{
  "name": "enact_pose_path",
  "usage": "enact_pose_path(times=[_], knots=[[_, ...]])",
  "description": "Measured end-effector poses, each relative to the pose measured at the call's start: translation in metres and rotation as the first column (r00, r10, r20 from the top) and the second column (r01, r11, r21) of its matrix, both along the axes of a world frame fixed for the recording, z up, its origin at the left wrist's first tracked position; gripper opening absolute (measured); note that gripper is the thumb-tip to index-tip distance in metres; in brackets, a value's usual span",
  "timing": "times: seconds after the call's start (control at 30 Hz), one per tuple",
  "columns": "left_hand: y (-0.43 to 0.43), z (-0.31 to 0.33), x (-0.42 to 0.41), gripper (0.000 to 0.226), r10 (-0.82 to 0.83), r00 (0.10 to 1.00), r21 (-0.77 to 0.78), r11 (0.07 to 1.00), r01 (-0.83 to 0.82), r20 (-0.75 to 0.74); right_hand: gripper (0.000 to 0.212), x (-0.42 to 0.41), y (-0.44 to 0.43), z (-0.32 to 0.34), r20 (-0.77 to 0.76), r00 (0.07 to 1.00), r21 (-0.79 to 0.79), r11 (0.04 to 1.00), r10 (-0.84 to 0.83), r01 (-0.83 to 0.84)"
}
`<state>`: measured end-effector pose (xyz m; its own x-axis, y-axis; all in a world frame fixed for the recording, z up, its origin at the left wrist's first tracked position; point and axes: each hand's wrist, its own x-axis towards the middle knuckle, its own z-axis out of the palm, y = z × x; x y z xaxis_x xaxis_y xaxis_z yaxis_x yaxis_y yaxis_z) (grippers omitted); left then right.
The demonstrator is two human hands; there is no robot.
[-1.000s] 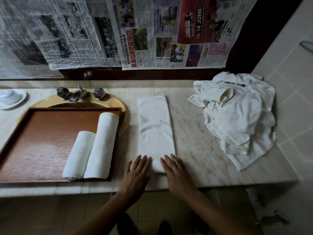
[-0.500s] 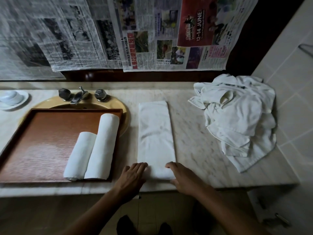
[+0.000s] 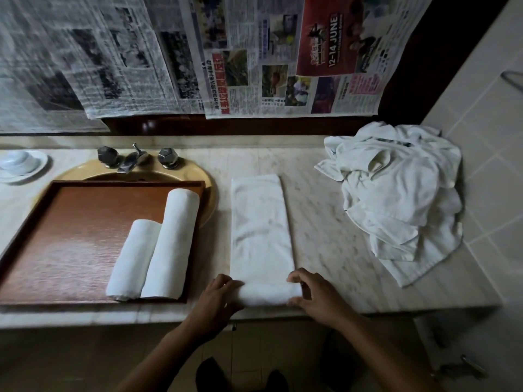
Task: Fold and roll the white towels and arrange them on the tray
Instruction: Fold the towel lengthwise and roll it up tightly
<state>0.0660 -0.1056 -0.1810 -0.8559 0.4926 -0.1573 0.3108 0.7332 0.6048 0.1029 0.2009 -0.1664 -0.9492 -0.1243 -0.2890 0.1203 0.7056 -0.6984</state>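
White cloth in a long narrow strip, the folded towel (image 3: 260, 230), lies on a pale marble counter (image 3: 319, 222). It runs from the counter's front edge toward the back wall. Its near end is turned over into a small, low roll at the front edge.

Both of a person's bare hands are on that roll. The left hand (image 3: 218, 299) covers the roll's left end with fingers curled over the top. The right hand (image 3: 314, 298) clasps the right end, thumb on the near side and fingers bent over the far side, the cloth nipped between them.

Toward the counter's left end a brown wooden tray (image 3: 65, 236) rests partly over a yellow sink (image 3: 209, 182). Two rolled towels (image 3: 172, 241) lie touching side by side along the tray's right edge, one longer than the other. Toward the counter's right end sits a loose heap of towels (image 3: 396, 199), well apart from the strip.

The towel looks light, soft and limp, so it probably will not hold a shape unaided. It likely needs a hold at both ends of the roll, with even pressure, or one side could run ahead and leave a cone. Grip looks easy, since the cloth is not slippery. A slack start would likely give a loose roll that springs open on the tray.
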Motion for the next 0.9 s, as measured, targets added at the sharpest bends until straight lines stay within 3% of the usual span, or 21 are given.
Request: enact_pose_path(times=[0.2,0.33,0.43,0.53,0.63,0.7,0.77,0.83,0.9], knots=[[0.004,0.014,-0.003,0.044,0.186,0.967,0.147,0.966,-0.213,0.175,0.027,-0.004,-0.005,0.002,-0.055,0.991,-0.006,0.992,-0.124,0.124],[0.005,0.013,-0.010,0.029,0.291,0.905,0.204,0.909,-0.362,0.311,0.038,-0.005,-0.018,-0.011,-0.232,0.953,0.074,0.974,-0.192,0.214],[0.006,0.011,-0.011,0.024,0.349,0.869,0.236,0.865,-0.442,0.350,0.028,-0.002,-0.031,-0.011,-0.422,0.899,0.149,0.969,-0.118,0.197],[0.010,0.012,-0.010,0.020,0.401,0.853,0.228,0.844,-0.486,0.335,0.051,0.004,-0.048,-0.014,-0.547,0.837,0.224,0.967,0.021,0.123],[0.013,0.013,-0.012,0.020,0.416,0.846,0.239,0.830,-0.503,0.333,0.060,0.014,-0.059,-0.024,-0.564,0.823,0.268,0.957,0.060,0.114],[0.017,0.015,-0.011,0.029,0.425,0.868,0.188,0.859,-0.476,0.258,0.063,0.016,-0.059,-0.025,-0.513,0.850,0.333,0.940,0.117,0.072],[0.023,0.014,-0.006,0.052,0.408,0.912,0.052,0.910,-0.410,0.050,0.065,0.016,-0.059,-0.025,-0.465,0.869,0.388,0.921,0.168,0.030],[0.031,0.012,0.003,0.070,0.276,0.945,-0.070,0.954,-0.291,-0.175,0.065,0.013,-0.058,-0.024,-0.435,0.880,0.401,0.916,0.191,0.000],[0.038,0.005,0.008,0.077,0.101,0.958,-0.136,0.981,-0.141,-0.267,0.063,0.010,-0.057,-0.023,-0.422,0.884,0.400,0.916,0.201,-0.018]])
